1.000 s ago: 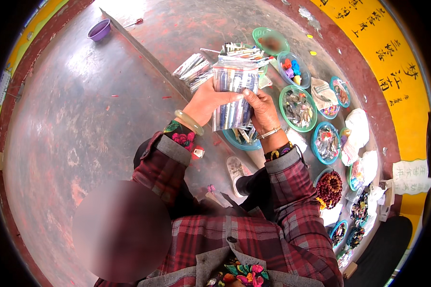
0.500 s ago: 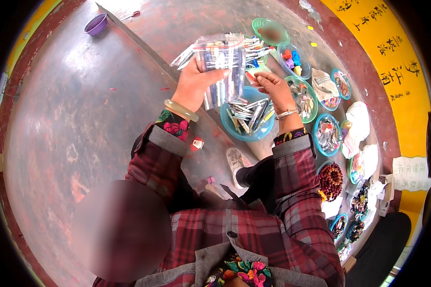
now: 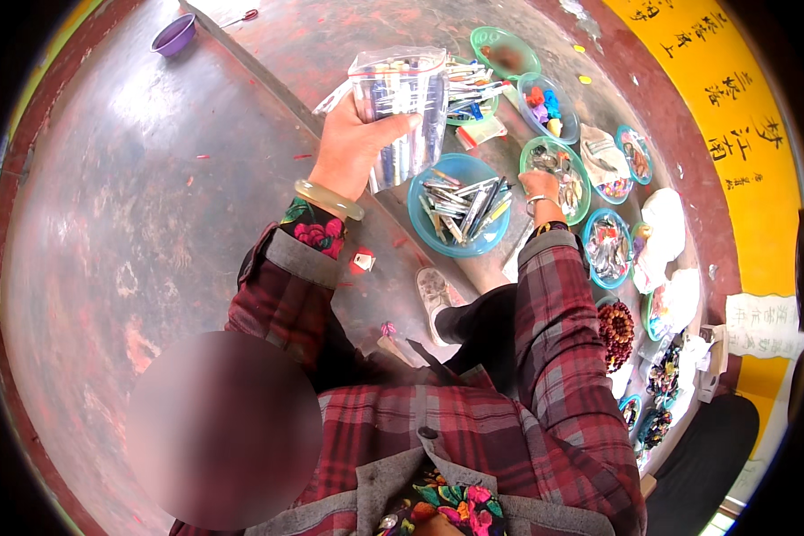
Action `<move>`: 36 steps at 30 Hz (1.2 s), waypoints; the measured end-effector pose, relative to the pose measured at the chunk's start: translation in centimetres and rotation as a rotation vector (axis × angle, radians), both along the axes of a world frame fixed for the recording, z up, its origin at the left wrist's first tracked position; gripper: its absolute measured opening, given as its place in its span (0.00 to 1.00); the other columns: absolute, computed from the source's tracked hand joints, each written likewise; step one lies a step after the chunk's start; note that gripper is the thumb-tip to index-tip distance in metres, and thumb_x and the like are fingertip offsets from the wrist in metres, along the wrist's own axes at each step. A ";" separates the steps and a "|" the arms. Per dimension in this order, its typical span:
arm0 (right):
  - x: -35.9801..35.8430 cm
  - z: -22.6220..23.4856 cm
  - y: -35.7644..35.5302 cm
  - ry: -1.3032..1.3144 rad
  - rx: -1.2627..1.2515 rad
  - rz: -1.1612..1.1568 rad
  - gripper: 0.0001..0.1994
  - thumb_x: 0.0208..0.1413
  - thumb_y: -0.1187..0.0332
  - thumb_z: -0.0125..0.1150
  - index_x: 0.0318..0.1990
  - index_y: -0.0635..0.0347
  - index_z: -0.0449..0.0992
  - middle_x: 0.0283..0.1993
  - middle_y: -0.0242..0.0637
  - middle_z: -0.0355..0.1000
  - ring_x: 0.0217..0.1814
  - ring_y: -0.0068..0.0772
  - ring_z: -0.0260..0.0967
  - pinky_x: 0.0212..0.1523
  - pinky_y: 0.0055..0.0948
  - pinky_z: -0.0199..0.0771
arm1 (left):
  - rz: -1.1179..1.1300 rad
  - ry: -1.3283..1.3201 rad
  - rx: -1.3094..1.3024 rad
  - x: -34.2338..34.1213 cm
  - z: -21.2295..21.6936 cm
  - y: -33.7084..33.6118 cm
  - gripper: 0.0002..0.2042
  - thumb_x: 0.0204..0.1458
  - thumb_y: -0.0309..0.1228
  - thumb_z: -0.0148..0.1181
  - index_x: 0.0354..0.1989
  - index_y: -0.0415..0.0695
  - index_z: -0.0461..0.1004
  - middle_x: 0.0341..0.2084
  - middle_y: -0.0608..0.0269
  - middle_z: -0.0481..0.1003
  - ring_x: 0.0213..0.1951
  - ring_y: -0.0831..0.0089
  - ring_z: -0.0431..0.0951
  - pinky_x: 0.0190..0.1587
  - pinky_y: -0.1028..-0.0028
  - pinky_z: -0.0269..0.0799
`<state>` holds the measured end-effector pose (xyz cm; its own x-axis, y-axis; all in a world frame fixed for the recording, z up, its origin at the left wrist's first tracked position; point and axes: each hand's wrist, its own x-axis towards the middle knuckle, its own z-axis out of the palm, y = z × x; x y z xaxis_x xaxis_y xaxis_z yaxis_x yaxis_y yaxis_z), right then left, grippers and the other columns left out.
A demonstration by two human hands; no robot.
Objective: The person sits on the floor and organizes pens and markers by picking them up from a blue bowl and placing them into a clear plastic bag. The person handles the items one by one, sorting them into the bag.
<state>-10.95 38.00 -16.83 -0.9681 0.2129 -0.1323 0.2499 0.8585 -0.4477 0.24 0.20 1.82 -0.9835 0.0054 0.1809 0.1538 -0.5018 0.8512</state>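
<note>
My left hand (image 3: 353, 147) is raised, its thumb across the front of a clear zip bag (image 3: 400, 121) filled with pens. Below and right of the bag sits a blue plastic basket (image 3: 416, 225) with loose pens (image 3: 469, 210) lying in it. My right hand (image 3: 541, 186) is over the near left edge of a green basket (image 3: 584, 207) holding small silvery pieces (image 3: 563, 165). Its fingers point down and are hidden, so I cannot make out whether they grip anything. A small clear bag with a red edge (image 3: 481, 133) lies beside the pen baskets.
Another green basket of pens (image 3: 478, 114) stands farther off. Baskets of colourful items (image 3: 545, 107), metallic packets (image 3: 609, 250) and dark red beads (image 3: 616, 335) line the right side. A purple bowl (image 3: 173, 36) rests far left. Another person's dark-clothed leg (image 3: 710, 464) shows lower right.
My right hand has moved right and down from beside the bag to the green basket. My left hand and the bag of pens have shifted slightly left and up.
</note>
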 end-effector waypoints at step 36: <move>1.0 10.8 -3.3 0.324 -1.434 -0.218 0.09 0.62 0.66 0.46 0.45 0.60 0.65 0.36 0.43 0.73 0.37 0.43 0.75 0.25 0.28 0.76 | -0.020 -0.056 -0.039 0.1 -0.3 1.1 0.16 0.43 0.17 0.60 0.43 0.36 0.70 0.37 0.61 0.76 0.36 0.76 0.76 0.40 0.75 0.72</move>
